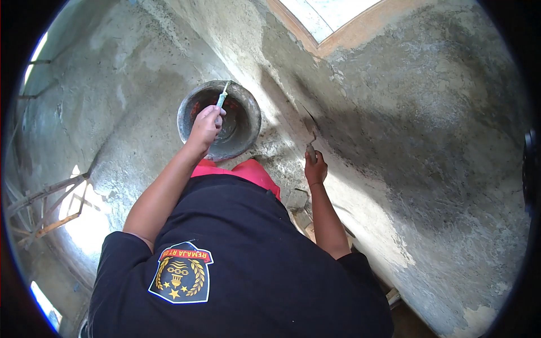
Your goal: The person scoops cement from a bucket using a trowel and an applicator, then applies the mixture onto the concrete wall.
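Observation:
My left hand [207, 128] is closed on the pale green handle of a tool [221, 99], held over a round bucket [254, 118]. The tool's thin end points up toward the bucket's far rim. Inside the bucket the walls look grey and smeared, with reddish patches. To the right, my right hand [316, 168] is wrapped round the handle of a trowel [311, 151]. Its bent neck and narrow dark blade point away from me, close to the grey plastered wall [406, 129].
A pale-framed opening [324, 48] is in the wall at the top. Thin wooden poles [48, 191] stand at the left. Blocks and wood scraps [298, 200] lie near my right forearm. Bright light patches fall on the rough grey surfaces.

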### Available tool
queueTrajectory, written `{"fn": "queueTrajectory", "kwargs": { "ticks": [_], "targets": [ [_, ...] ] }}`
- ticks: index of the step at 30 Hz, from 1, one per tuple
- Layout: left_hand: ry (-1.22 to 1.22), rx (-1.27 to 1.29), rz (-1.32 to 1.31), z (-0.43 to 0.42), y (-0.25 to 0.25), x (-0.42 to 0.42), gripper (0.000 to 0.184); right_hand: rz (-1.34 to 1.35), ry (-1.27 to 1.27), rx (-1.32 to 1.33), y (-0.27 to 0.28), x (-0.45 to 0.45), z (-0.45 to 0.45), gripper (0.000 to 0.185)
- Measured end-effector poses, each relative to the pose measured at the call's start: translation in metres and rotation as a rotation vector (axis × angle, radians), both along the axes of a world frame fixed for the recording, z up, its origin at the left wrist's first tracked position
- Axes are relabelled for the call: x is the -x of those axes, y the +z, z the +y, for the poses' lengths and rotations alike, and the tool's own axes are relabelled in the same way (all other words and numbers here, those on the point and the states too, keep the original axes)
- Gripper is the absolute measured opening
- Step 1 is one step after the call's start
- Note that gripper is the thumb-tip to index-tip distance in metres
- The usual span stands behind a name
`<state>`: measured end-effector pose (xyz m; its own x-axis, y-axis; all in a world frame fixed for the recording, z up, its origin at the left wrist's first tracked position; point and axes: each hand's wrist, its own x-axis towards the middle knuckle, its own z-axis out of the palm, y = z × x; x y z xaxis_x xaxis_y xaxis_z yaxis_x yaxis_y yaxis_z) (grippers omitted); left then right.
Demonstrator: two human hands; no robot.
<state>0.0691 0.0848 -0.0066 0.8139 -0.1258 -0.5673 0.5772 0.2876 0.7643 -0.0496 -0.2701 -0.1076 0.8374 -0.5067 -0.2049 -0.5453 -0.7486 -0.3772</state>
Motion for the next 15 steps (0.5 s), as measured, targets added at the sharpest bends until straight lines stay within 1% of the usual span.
{"fn": "queueTrajectory", "kwargs": {
  "ticks": [3, 5, 6, 8, 11, 15],
  "targets": [
    [0.004, 0.016, -0.016, 0.005, -0.004, 0.000, 0.022, -0.004, -0.008, -0.002, -0.010, 0.008, 0.007, 0.042],
    [0.009, 0.022, 0.005, 0.007, -0.001, 0.002, 0.022, 0.090, -0.015, -0.021, -0.014, 0.016, 0.008, 0.041],
    [0.013, 0.026, 0.023, 0.008, 0.001, 0.001, 0.021, 0.086, -0.012, -0.020, -0.012, 0.020, 0.009, 0.041],
    [0.028, 0.028, 0.020, 0.012, 0.005, -0.001, 0.021, -0.036, 0.022, -0.030, -0.010, 0.025, 0.007, 0.041],
    [0.029, 0.040, 0.038, 0.015, 0.001, 0.003, 0.021, -0.070, 0.071, -0.036, 0.013, 0.019, 0.012, 0.040],
    [0.013, 0.020, 0.038, 0.012, 0.001, 0.001, 0.023, -0.021, -0.015, -0.010, 0.011, 0.002, 0.010, 0.039]
  ]
}}
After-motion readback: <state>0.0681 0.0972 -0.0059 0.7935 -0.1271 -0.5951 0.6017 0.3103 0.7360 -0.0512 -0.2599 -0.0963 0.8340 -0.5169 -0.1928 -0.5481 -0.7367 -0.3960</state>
